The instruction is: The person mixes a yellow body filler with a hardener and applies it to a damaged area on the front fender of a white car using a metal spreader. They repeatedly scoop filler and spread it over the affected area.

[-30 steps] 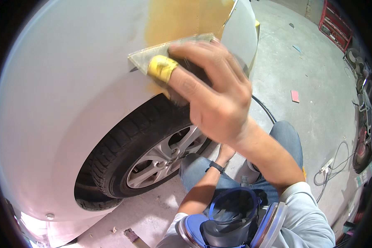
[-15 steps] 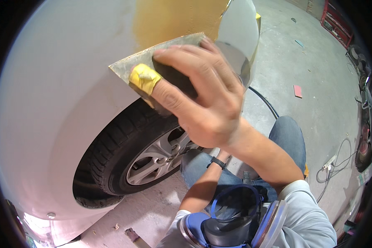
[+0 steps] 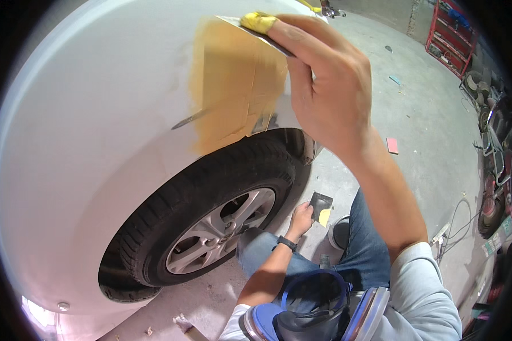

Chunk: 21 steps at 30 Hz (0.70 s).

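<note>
A broad patch of yellow-tan body filler (image 3: 224,74) coats the white car panel (image 3: 96,85) above the wheel. My right hand (image 3: 338,85) grips a thin, flat filler spreader (image 3: 250,33), with its blade at the patch's upper edge. Yellow tape wraps one of that hand's fingertips. A dark streak or reflection crosses the filler lower down. Below, next to the wheel, my left hand (image 3: 302,220) is closed on a dark square putty board (image 3: 321,203). A dab of yellow filler (image 3: 324,216) lies on that board.
The tyre and silver wheel (image 3: 222,227) sit under the arch. A respirator (image 3: 313,318) hangs at my chest. A red rack (image 3: 452,37) stands far right, with piled parts along that side. A pink block (image 3: 392,145) and a cable (image 3: 458,227) lie on the floor.
My right hand has moved up with the spreader, from above the tyre to the top of the filler patch. My left hand and its board have come into sight; the right arm hid them before.
</note>
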Motion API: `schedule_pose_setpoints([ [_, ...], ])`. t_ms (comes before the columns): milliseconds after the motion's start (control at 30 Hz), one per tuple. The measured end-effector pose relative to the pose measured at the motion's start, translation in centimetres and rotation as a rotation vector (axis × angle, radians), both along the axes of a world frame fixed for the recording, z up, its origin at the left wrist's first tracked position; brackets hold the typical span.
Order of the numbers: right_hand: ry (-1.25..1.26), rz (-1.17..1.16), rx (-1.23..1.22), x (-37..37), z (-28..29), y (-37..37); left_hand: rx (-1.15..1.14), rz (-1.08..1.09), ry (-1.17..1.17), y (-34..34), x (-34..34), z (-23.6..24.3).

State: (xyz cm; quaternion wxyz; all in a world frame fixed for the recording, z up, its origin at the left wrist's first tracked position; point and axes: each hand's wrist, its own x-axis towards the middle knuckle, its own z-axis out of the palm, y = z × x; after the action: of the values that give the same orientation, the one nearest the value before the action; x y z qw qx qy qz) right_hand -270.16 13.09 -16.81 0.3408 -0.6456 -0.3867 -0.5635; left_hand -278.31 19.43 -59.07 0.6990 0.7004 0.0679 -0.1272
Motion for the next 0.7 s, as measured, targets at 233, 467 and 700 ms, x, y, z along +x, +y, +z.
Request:
schedule_pose_setpoints([
  [233, 0.123, 0.113, 0.004, 0.1, 0.5, 1.3, 0.042, -0.008, -0.004, 0.3, 0.1, 0.1],
  [467, -0.026, 0.067, 0.086, -3.3, -5.4, 4.5, 0.084, 0.025, -0.264, 0.0, -0.7, -0.5],
  [700, 0.080, 0.070, 0.084, -8.2, -10.7, 7.3, -0.203, 0.013, 0.039, 1.2, -2.0, -4.2],
])
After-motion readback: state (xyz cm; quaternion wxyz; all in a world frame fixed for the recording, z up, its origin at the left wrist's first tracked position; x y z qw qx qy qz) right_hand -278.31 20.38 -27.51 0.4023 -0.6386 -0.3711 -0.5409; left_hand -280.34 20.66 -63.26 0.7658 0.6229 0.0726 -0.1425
